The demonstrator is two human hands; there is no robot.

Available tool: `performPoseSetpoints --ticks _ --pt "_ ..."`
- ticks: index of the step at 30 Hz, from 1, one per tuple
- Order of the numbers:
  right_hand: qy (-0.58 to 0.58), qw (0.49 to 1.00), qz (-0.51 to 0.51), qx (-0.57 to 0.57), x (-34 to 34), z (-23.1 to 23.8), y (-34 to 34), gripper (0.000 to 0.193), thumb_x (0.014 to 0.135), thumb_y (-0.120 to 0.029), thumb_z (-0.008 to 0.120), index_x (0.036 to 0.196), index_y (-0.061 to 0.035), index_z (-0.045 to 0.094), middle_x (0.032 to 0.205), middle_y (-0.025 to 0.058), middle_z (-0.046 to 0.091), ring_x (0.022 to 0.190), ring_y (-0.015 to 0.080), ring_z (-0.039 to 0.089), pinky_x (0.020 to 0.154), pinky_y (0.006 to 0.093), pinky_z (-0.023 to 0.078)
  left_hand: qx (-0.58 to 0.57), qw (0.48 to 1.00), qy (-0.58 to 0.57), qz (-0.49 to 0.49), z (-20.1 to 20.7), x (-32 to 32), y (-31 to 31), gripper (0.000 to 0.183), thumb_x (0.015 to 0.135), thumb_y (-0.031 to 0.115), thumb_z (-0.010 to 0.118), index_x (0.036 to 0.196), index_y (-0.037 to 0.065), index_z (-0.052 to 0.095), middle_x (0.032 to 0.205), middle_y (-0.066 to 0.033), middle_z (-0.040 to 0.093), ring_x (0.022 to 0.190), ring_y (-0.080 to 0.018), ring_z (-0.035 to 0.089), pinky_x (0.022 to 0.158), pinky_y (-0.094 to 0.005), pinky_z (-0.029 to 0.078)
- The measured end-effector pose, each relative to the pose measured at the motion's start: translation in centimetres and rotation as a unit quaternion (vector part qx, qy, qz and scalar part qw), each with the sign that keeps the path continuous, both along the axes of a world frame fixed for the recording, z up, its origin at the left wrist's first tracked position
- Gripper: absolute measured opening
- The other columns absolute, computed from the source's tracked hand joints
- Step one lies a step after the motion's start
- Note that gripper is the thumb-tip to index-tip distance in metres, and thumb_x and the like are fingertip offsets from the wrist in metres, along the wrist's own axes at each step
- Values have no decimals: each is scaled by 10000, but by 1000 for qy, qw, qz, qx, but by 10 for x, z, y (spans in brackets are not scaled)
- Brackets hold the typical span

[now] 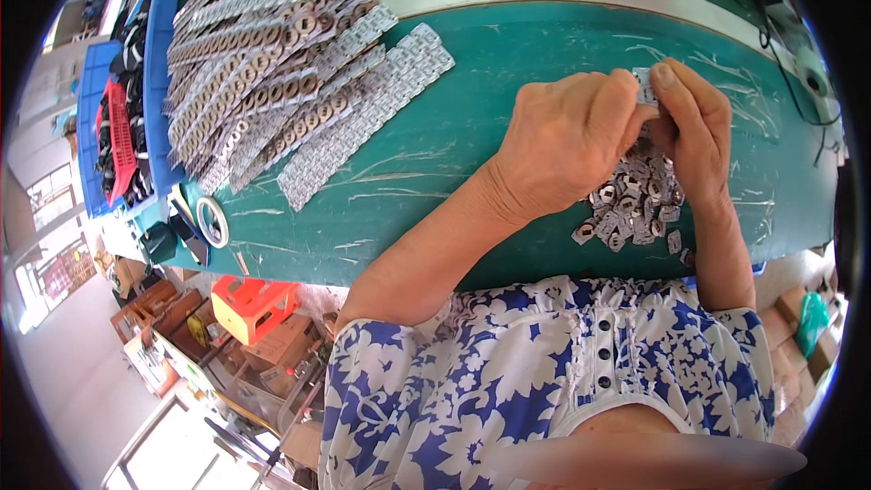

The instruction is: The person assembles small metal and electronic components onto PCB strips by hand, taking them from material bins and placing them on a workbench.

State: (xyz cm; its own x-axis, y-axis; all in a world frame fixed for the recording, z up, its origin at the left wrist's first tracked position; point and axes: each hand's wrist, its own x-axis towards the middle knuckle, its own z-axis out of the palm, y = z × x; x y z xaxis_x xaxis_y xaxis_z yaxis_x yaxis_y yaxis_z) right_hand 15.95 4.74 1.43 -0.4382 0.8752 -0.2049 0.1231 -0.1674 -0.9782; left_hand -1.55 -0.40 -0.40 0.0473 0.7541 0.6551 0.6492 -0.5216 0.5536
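Observation:
My left hand (pixel 567 141) and my right hand (pixel 699 127) are close together above the right part of the table. Their fingers are closed on a short grey strip of small boards (pixel 645 85). Its upper piece shows between the thumbs and fingertips; the rest is hidden by my hands. Below them lies a pile of small loose board pieces (pixel 626 209), grey with brown and pale marks. On the left of the table is a large stack of long strips of the same look (pixel 272 73). One pale grey panel (pixel 367 118) lies at that stack's right edge.
Beyond the stack's left side stand blue crates (pixel 161 82), with a red basket (pixel 118 141) among dark parts. A roll of tape (pixel 212 221) lies at the green table's (pixel 454 163) near left edge. An orange stool (pixel 252 308) stands below. A black cable (pixel 789 82) runs at the right.

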Motion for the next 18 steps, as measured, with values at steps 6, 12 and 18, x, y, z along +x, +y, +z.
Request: performPoseSetpoints --ticks 6,12,18 --pt "-60 990 -50 118 -2 -4 3 343 1042 -262 582 779 -43 599 667 -51 495 580 24 384 516 214 308 -41 999 5 -23 8 -23 2 178 849 103 786 883 71 614 644 -73 603 515 -266 591 449 -360 452" --pt "-58 989 -46 131 0 -5 7 367 1040 -263 591 747 -45 568 660 -49 490 572 17 383 512 210 316 -222 892 312 242 46 -102 -7 105 863 132 697 936 59 678 813 -148 690 786 -376 676 693 -467 528" --pt "-61 989 -32 129 -1 -6 7 359 1042 -257 597 753 -44 570 660 -52 489 579 14 389 518 204 329 -282 844 373 264 44 -101 -8 201 831 92 704 1020 24 710 913 -178 689 853 -390 673 739 -471 528"
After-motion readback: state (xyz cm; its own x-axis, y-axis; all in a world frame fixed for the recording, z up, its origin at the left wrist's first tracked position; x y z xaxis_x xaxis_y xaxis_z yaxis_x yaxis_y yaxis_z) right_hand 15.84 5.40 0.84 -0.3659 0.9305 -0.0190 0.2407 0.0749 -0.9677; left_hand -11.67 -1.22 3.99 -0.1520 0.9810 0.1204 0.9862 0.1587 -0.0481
